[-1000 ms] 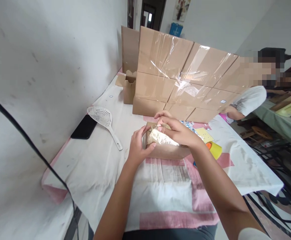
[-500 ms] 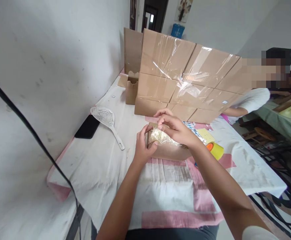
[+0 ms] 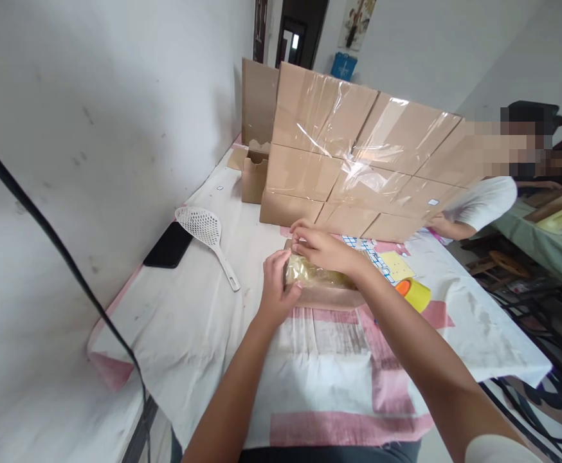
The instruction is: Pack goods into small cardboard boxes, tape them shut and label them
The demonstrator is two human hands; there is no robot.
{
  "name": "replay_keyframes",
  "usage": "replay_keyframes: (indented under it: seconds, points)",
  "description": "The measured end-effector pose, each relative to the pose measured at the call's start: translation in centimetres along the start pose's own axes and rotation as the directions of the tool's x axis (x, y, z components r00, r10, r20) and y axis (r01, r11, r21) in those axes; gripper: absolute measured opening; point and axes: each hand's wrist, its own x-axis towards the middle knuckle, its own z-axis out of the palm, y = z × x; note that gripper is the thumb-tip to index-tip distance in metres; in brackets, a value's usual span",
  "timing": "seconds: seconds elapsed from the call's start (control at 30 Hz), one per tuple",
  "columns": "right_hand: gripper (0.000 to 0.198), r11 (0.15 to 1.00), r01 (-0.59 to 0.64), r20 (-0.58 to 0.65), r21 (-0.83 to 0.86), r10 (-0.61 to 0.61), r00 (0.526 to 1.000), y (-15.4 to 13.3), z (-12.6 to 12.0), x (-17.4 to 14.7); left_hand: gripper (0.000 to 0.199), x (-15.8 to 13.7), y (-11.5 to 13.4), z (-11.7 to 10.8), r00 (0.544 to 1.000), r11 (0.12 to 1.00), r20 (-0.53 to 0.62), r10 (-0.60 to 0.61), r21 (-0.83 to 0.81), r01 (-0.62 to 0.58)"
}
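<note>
A small cardboard box [image 3: 326, 298] lies on the table in front of me, its top covered by shiny, yellowish clear film [image 3: 316, 272] that looks like packing tape. My left hand [image 3: 277, 289] grips the box's left end, with the thumb on the near side and fingers round the left edge. Over the far left corner, my right hand [image 3: 320, 247] is closed, its bent fingertips at the film's edge; the hand partly hides what they pinch. Just right of the box lies a yellow roll [image 3: 416, 294] with an orange core.
A tall stack of film-wrapped cardboard boxes [image 3: 358, 161] stands behind. A white slotted skimmer [image 3: 202, 225] and a black phone-like slab [image 3: 169, 245] lie left. A small open box [image 3: 254, 179] is by the stack. Right are a yellow card [image 3: 397, 265] and another person's arm [image 3: 454, 228].
My right hand has shifted left and slightly lower to the box's far left corner. The crumpled film now lies flatter on top. The left hand stays on the box's end.
</note>
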Motion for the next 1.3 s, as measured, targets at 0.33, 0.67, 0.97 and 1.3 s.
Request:
replay_keyframes:
  seconds: [0.33, 0.67, 0.97, 1.3]
  points:
    - [0.044, 0.854, -0.408, -0.273, -0.323, 0.328, 0.904, 3.5, 0.1, 1.2, 0.029, 0.5, 0.9, -0.4, 0.999, 0.989, -0.045, 0.005, 0.149, 0.002]
    - [0.011, 0.497, -0.808, -0.424, -0.318, 0.688, 0.59, 16.2, -10.4, -10.0, 0.03, 0.5, 1.3, -1.6, 0.995, 0.966, 0.035, 0.09, 0.24, -0.096]
    - [0.018, 0.604, -0.777, -0.229, -0.179, 0.742, 0.63, 23.7, -11.8, -20.5, 0.038, 0.5, 1.6, -0.9, 0.999, 0.978, -0.005, 0.049, 0.205, -0.047]
    - [0.026, 0.807, -0.579, -0.207, -0.116, 0.551, 0.809, 28.3, -6.8, -22.0, 0.043, 1.2, 2.2, 1.1, 0.986, 0.982, -0.162, 0.033, 0.19, -0.001]
